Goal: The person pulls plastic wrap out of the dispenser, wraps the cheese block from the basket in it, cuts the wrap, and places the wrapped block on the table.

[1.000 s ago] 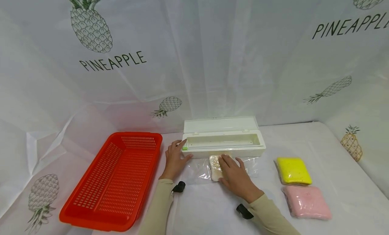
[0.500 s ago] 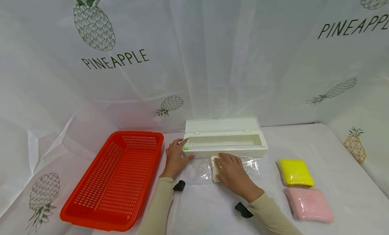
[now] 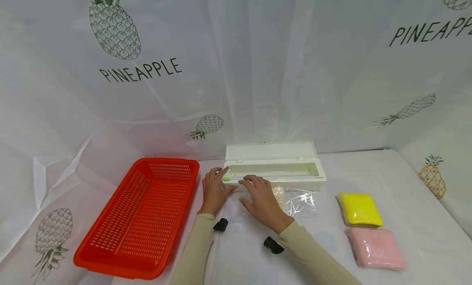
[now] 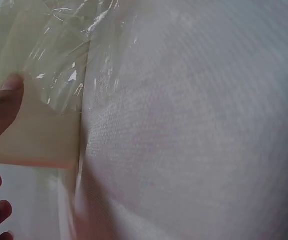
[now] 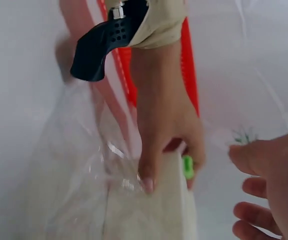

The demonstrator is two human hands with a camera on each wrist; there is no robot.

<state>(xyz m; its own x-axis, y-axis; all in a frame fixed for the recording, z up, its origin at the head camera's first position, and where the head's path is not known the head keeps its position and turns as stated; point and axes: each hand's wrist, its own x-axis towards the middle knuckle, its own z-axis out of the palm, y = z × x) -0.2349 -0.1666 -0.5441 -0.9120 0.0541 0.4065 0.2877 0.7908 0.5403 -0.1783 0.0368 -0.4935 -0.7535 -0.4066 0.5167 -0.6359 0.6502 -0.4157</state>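
A long white cling film dispenser [image 3: 295, 184] stands with its lid [image 3: 271, 150] raised. A small green slider [image 3: 226, 179] sits at the left end of its front edge. My left hand [image 3: 214, 195] grips that end, thumb on the front face and fingers over the far side. My right hand [image 3: 263, 205] hovers before the dispenser's front, fingers extended and holding nothing; in the right wrist view, the right hand [image 5: 276, 175] is apart from the green slider [image 5: 188, 167]. Clear film [image 3: 304, 203] hangs from the dispenser over a pale block [image 3: 279, 195], largely hidden behind my right hand.
A red perforated basket [image 3: 138, 219] lies to the left. On the right, a yellow wrapped block [image 3: 360, 209] and a pink wrapped block [image 3: 376, 247] lie on the white cloth. A pineapple-print curtain [image 3: 258, 92] rises right behind the dispenser.
My right hand has left the pale block and moved leftward and up toward the dispenser's slider end. My left hand keeps its hold on the dispenser.
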